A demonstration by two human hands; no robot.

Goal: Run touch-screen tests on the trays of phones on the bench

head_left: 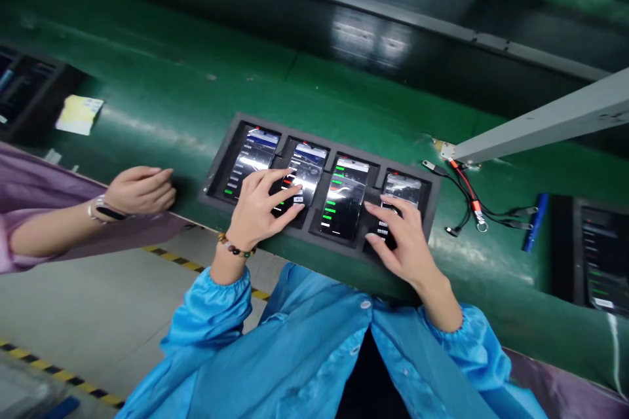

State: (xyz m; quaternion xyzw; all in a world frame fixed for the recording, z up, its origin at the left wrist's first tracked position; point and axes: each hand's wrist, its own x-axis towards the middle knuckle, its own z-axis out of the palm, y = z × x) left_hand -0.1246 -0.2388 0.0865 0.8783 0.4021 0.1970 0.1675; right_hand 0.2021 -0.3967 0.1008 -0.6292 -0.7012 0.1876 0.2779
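Note:
A dark foam tray (223, 156) lies on the green belt (171, 91) and holds several lit phones side by side. My left hand (258, 209) rests with spread fingers on the second phone (305, 170) from the left, fingertips on its screen. My right hand (400, 236) lies over the rightmost phone (405, 188), fingers spread and touching its screen. The leftmost phone (250, 156) and the third phone (344, 200) are untouched, both showing lists with green bars. Neither hand grips anything.
A co-worker's hand (140, 190) with a watch rests on the belt's near edge at left. Another tray (29, 88) and a yellow paper (78, 114) lie far left. A cable bundle (466, 200), blue pen (534, 222), grey bar (540, 121) and a further tray (602, 255) sit at right.

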